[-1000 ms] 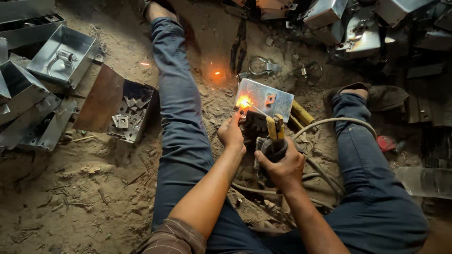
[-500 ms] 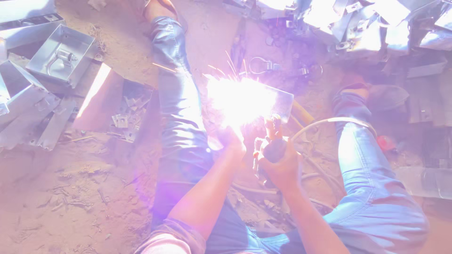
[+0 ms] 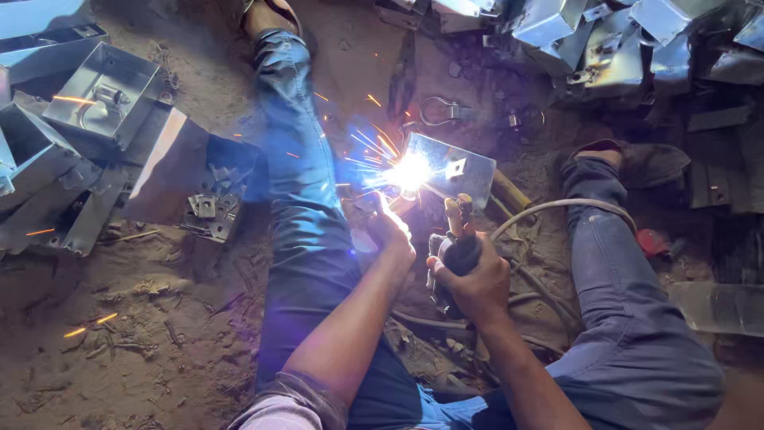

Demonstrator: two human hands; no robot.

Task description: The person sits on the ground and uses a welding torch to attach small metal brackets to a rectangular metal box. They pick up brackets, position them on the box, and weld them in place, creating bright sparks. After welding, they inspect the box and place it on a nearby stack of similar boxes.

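A: Hands first — what's each doing?
B: Right hand point(image 3: 471, 280) has its fingers wrapped tight around a dark welding holder point(image 3: 455, 253), yellow tips up. Left hand point(image 3: 391, 231) reaches toward the arc point(image 3: 411, 171); its fingers are curled, but I can't tell what they pinch, glare hides it.
A: Workpiece?
B: Flat metal plate point(image 3: 454, 166) on the dirt floor point(image 3: 143, 334) between the jeans-clad legs, just beyond both hands, sparks flying at its left edge.
A: Surroundings?
B: Cable point(image 3: 549, 209) loops right. Open metal boxes point(image 3: 107, 91) stacked left, small brackets point(image 3: 205, 209) nearby.
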